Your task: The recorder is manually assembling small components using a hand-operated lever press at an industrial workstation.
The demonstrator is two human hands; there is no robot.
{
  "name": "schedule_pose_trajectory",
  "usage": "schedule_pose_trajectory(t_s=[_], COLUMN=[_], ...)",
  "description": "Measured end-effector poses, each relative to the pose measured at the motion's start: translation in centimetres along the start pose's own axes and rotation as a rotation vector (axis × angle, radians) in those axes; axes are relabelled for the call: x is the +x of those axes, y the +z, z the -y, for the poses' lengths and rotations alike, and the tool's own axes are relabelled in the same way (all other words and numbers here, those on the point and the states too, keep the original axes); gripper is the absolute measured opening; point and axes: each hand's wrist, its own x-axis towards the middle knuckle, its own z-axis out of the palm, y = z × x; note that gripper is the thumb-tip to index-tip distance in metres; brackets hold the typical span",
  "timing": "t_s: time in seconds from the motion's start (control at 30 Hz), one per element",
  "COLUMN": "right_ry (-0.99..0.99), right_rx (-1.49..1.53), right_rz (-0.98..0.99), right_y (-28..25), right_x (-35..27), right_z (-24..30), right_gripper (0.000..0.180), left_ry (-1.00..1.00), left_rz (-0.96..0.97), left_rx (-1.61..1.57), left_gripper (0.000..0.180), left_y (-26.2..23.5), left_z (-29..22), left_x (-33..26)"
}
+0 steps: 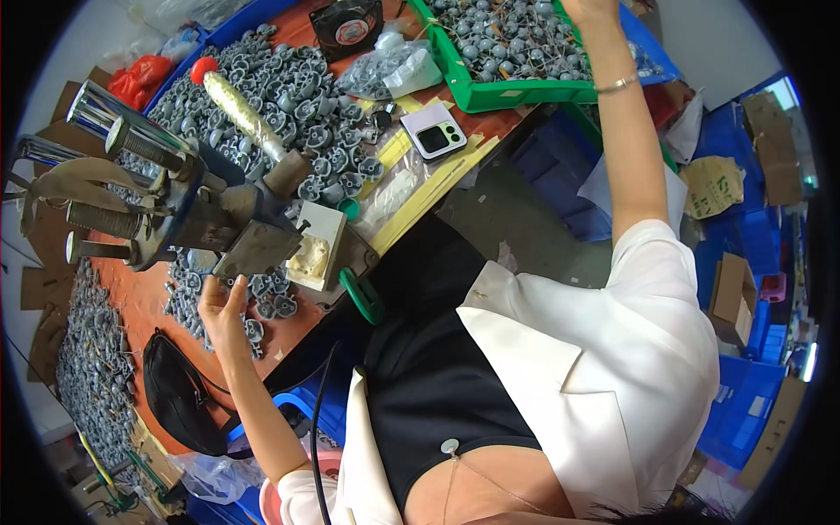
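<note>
My left hand (224, 308) is raised beside the lower edge of a metal hand press (214, 214), its thumb and forefinger apart. Just above those fingertips, a rounded grey part (201, 261) shows next to the press's steel block (258, 248); I see no grip on it. The press has a lever wrapped in clear film with a red ball knob (204, 68). My right arm stretches far forward to a green tray (499, 94) of round grey parts with thin wires (503, 44). The right hand (591, 9) is cut by the top edge, fingers out of sight.
Heaps of grey plastic shells (297, 96) cover the red-brown table, with more parts at the far left (94, 350). A flip phone (432, 133), a small black fan (347, 28) and a plastic bag (394, 68) lie beyond. A black bag (182, 394) rests near the left edge.
</note>
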Motion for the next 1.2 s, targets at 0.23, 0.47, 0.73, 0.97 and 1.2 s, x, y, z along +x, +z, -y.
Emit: schedule_pose_trajectory(t_s=[0.23, 0.47, 0.73, 0.97, 1.2], right_ry=[-0.062, 0.232, 0.394, 0.439, 0.395], right_rx=[-0.737, -0.68, -0.768, -0.748, -0.759], right_rz=[0.067, 0.167, 0.34, 0.519, 0.569], right_y=[6.6, 9.8, 13.3, 14.4, 14.7], right_x=[-9.8, -17.3, -20.0, -20.0, -19.3], right_z=[-7.1, -15.7, -18.5, -20.2, -21.1], right_gripper=[0.028, 0.034, 0.021, 0.024, 0.014], left_ry=[-0.119, 0.23, 0.527, 0.469, 0.523], left_rz=[0.058, -0.088, -0.264, -0.391, -0.224], left_rx=[-0.371, 0.314, 0.563, 0.528, 0.58], left_gripper=[0.042, 0.026, 0.044, 0.053, 0.051], left_y=[1.1, 5.0, 7.2, 8.3, 5.7], left_z=[0.7, 3.1, 4.5, 5.6, 4.8], left_x=[-2.6, -3.2, -2.9, -3.1, -2.8])
